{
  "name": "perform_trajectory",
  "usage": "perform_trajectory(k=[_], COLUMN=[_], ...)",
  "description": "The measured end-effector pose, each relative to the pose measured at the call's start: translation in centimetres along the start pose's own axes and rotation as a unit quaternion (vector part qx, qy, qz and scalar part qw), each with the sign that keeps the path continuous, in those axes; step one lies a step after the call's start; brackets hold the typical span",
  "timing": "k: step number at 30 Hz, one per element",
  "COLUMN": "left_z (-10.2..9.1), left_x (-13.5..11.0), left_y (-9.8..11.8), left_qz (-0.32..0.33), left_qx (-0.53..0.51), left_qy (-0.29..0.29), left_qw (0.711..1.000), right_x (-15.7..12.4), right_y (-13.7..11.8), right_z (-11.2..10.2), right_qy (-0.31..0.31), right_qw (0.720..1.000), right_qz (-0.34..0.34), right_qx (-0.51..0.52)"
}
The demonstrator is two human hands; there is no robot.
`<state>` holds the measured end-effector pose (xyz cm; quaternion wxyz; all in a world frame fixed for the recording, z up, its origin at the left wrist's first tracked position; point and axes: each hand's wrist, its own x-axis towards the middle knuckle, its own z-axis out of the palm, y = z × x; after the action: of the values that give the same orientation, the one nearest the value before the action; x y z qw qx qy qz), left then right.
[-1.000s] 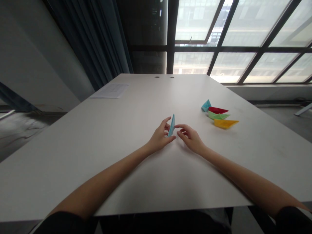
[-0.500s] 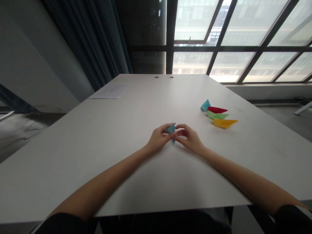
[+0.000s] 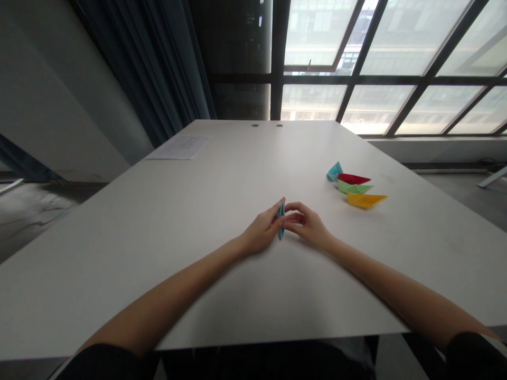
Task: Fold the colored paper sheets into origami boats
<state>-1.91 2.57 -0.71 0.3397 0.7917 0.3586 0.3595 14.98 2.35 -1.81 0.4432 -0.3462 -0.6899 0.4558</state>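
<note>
A small piece of folded light blue paper (image 3: 281, 232) stands nearly edge-on between my two hands, just above the white table. My left hand (image 3: 262, 230) grips it from the left, with thumb and fingers along its side. From the right, the fingertips of my right hand (image 3: 307, 224) pinch the same paper at its edge. Much of the blue paper is hidden behind the fingers, so its full shape does not show.
Right of my hands, folded paper boats lie in a row: yellow (image 3: 366, 200), light green (image 3: 354, 187) and red (image 3: 354, 179). A blue folded paper piece (image 3: 335, 171) sits behind them. Printed paper (image 3: 178, 148) lies on the white table (image 3: 158, 211) at far left.
The blue paper has turned more edge-on and its lower tip sits slightly lower. My left hand has shifted a little, its fingers now straighter along the paper. My right hand has barely moved.
</note>
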Motion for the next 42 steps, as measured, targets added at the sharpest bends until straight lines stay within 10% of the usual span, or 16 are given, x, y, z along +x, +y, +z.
perform_trajectory(k=[19,32,42], left_z=[0.9,0.7,0.4], left_x=[0.2,1.0,0.8], left_y=[0.2,-0.7,-1.1], left_qz=[0.010,-0.068,-0.104], left_qx=[0.059,-0.146,-0.227], left_qy=[0.013,0.142,0.098], left_qw=[0.998,0.977,0.963], right_x=[0.1,0.8,0.6], right_y=[-0.7,-0.2,1.0], right_z=[0.3,0.0,-1.2], right_qy=[0.132,0.148,0.089], right_qw=[0.973,0.962,0.984], right_qz=[0.009,0.132,0.125], right_qx=[-0.191,0.188,0.090])
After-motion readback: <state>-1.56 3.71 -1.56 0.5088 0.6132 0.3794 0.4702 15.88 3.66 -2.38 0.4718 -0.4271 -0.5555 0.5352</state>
